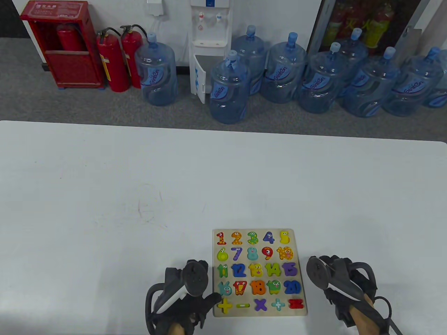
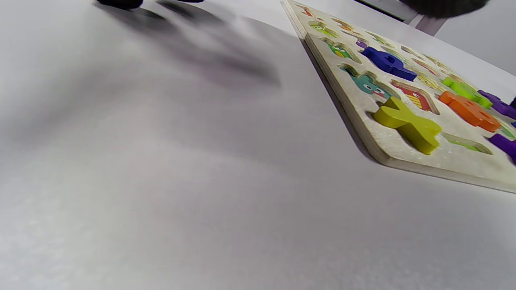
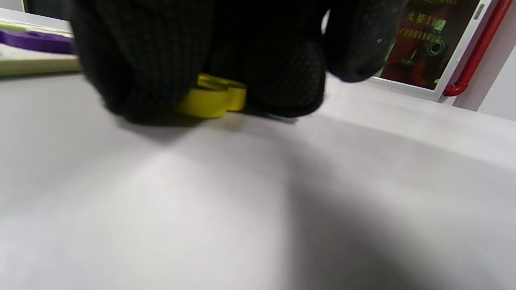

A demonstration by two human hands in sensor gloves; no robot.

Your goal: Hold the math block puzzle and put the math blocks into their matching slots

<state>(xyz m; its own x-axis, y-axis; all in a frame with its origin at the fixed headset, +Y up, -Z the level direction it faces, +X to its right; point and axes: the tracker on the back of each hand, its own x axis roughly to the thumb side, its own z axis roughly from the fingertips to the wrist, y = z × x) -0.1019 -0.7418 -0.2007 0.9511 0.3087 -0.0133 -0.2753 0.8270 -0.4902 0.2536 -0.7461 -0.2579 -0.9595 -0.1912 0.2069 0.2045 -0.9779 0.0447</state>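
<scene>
The puzzle board (image 1: 259,272) lies near the table's front edge, left hand (image 1: 188,296) touching its left rim (grip unclear), right hand (image 3: 209,56) just right of it pinching a yellow block (image 3: 211,98) that could slip or jam crooked

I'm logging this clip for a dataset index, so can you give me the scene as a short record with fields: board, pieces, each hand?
board: puzzle board flat on white table, near front edge
pieces: numbers and math signs in slots; yellow plus sits raised at board's near-left corner
left hand: left hand at board's left edge, fingers by the plus
right hand: right hand right of board, fingers around yellow block on the table
background: water bottles, fire extinguishers
</scene>
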